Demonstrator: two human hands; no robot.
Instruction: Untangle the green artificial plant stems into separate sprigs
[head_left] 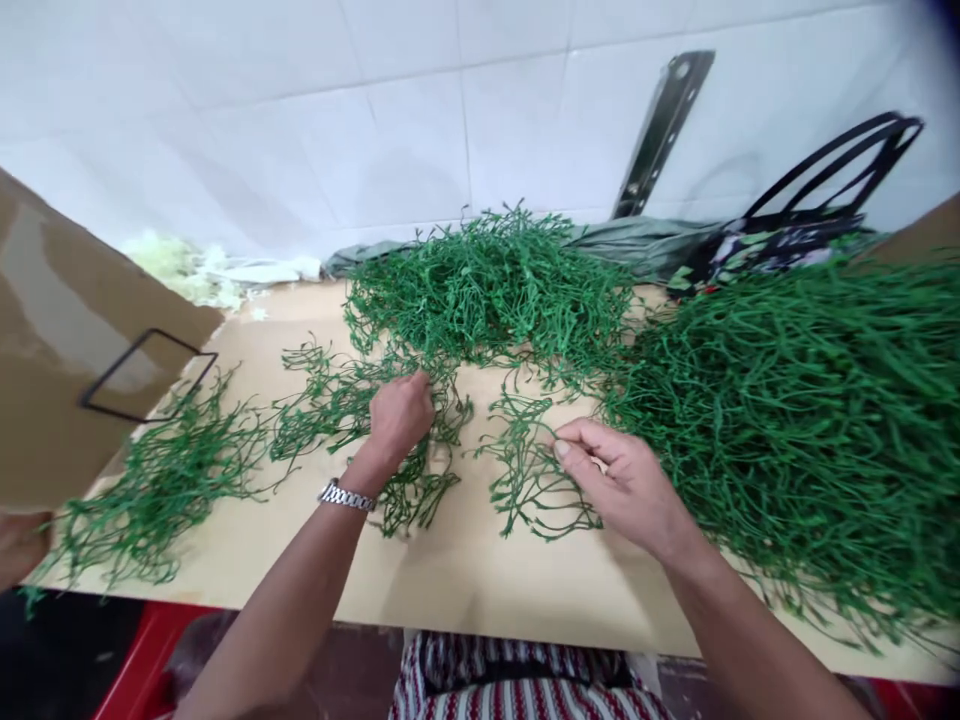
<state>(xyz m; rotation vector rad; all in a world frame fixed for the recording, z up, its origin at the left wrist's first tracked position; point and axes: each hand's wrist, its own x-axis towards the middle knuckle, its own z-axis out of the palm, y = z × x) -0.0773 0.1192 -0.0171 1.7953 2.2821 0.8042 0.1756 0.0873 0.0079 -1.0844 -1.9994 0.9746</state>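
My left hand (pixel 400 415), with a metal watch on its wrist, is closed on a green plastic stem sprig (pixel 420 480) lying on the pale table (pixel 465 580). My right hand (pixel 622 480) pinches the edge of another green sprig (pixel 529 475) between thumb and fingers. Just beyond both hands sits a heap of tangled green stems (pixel 487 285).
A much larger mass of green stems (pixel 810 410) fills the right side. More loose sprigs (pixel 161 480) lie at the left. A brown cardboard box with a black handle (pixel 82 340) stands far left. A black-handled bag (pixel 795 235) and white scraps (pixel 187 270) rest by the tiled wall.
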